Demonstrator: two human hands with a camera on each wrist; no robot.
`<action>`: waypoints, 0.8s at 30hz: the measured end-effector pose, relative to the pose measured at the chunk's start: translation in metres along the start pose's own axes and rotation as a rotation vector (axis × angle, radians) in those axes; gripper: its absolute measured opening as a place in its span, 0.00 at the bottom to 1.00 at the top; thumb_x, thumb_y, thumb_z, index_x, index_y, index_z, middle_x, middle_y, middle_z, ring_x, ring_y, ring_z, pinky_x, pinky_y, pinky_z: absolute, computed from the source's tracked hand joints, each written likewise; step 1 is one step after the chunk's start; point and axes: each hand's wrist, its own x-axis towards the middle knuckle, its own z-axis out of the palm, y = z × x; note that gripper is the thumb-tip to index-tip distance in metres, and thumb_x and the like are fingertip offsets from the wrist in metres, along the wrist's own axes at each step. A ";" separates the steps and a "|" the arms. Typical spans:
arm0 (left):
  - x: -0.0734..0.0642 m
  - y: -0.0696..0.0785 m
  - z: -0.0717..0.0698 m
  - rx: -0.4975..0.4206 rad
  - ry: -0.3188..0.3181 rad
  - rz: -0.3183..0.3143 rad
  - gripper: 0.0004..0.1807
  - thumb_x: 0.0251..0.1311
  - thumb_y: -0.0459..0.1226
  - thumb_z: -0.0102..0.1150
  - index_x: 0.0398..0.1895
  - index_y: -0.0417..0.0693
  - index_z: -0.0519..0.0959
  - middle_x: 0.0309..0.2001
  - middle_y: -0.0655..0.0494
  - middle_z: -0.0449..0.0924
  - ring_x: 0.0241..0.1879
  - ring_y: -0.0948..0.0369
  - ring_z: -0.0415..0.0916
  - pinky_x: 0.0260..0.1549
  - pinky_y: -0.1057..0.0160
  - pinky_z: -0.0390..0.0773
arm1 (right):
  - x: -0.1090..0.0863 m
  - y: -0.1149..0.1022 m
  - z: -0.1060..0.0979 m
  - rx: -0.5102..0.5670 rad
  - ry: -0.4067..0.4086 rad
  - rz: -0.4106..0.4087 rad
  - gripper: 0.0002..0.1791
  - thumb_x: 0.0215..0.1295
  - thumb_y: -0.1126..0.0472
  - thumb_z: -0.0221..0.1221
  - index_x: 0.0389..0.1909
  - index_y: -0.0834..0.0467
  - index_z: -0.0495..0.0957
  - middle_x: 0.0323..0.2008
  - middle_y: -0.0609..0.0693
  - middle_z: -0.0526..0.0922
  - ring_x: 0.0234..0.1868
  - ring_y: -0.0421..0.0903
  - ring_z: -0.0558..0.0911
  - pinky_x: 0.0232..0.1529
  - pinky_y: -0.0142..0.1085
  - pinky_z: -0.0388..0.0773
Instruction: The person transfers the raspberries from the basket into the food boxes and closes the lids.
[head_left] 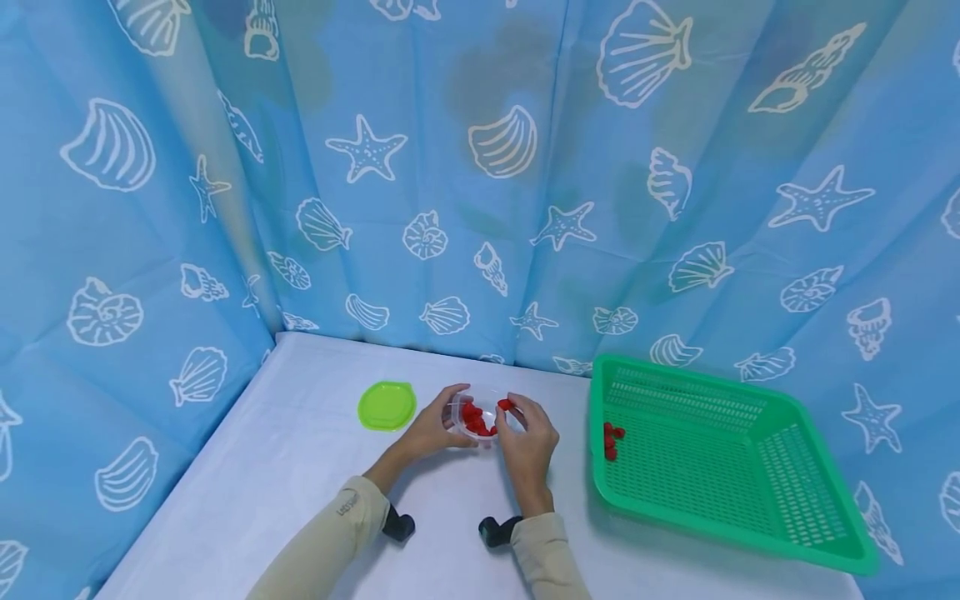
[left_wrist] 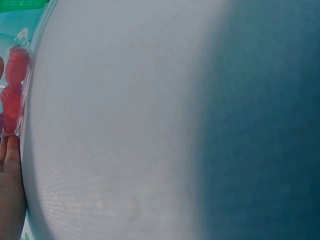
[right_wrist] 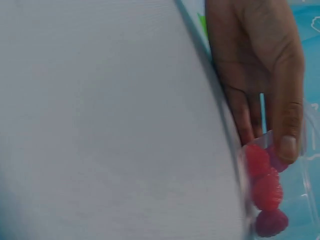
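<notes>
In the head view, my left hand (head_left: pixel 432 427) grips a clear plastic container (head_left: pixel 486 390) from its left side, thumb near the front and fingers at the back. Several red raspberries (head_left: pixel 476 417) lie inside, mostly toward the left and front. My right hand (head_left: pixel 529 442) pinches a single raspberry (head_left: pixel 505 404) between thumb and fingers at the container's right rim. Through the clear wall, raspberries (left_wrist: pixel 12 102) show at the left edge of the left wrist view. More raspberries (right_wrist: pixel 267 192) appear lower right in the right wrist view, below a hand.
To the left of the container lies a bright green lid (head_left: pixel 386 406) on the white tabletop (head_left: pixel 300 467). A large green plastic basket (head_left: pixel 697 475) stands at the right, with several raspberries (head_left: pixel 611 442) by its left wall. Blue shell-patterned curtains (head_left: pixel 450 183) hang behind the table.
</notes>
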 end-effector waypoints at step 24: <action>0.000 -0.002 -0.001 0.038 -0.001 -0.007 0.51 0.45 0.36 0.77 0.73 0.58 0.58 0.65 0.55 0.69 0.67 0.48 0.64 0.61 0.51 0.70 | -0.010 0.007 0.008 -0.037 -0.004 -0.043 0.16 0.56 0.62 0.71 0.46 0.60 0.84 0.46 0.49 0.84 0.47 0.44 0.84 0.45 0.35 0.81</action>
